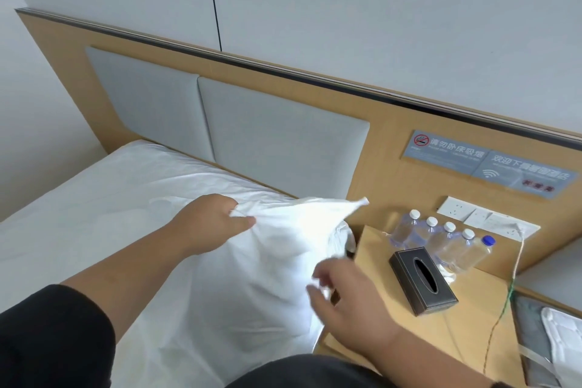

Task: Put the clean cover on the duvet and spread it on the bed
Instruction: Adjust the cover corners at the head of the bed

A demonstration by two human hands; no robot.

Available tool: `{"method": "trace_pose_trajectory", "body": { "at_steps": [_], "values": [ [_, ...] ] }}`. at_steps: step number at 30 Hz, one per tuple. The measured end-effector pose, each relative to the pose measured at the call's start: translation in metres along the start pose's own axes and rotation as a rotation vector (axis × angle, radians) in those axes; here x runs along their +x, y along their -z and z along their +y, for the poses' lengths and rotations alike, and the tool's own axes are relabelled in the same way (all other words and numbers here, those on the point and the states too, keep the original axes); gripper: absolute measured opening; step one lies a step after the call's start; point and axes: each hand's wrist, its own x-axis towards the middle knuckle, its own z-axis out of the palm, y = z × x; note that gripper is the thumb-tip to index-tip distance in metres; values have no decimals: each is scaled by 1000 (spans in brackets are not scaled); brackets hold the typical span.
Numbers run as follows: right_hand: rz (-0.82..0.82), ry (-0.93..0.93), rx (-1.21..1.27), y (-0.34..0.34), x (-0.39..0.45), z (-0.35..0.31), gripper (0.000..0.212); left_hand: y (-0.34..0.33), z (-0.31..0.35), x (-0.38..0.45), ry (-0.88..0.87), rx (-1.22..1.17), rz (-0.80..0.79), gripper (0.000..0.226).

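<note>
left hand pinches the white cover near its raised corner, over the bed by the headboard. right hand grips a lower fold. keep both grips firm; pull the corner taut before spreading.

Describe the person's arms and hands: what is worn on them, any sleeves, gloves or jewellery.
Both hands, the left hand and the right hand, are bare, with no gloves, rings or watch in view. The forearms are uncovered. Each arm has a black sleeve that ends around the elbow, plain and without markings.
</note>
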Motion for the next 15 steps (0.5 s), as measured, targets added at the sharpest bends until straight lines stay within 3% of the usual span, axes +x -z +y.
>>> {"method": "trace_pose_trajectory", "body": {
  "at_steps": [2,4,5,8,12,15],
  "values": [
    [-247,-398,198,-15,-3,11,39,4,-7,-3,81,-162,-27,60],
    [-275,-705,376,-20,11,39,62,10,-11,-7,95,-249,-118,58],
    [-291,-757,424,-21,20,52,68,13,-12,-10,92,-287,-165,57],
    [-344,-744,530,-30,41,64,76,18,-12,-21,113,-418,-251,48],
    [-439,-693,662,-55,51,26,56,10,-11,-39,147,-643,-306,34],
    [-434,-775,522,-71,50,4,72,-1,-11,-49,187,-752,-337,39]
  ]
}}
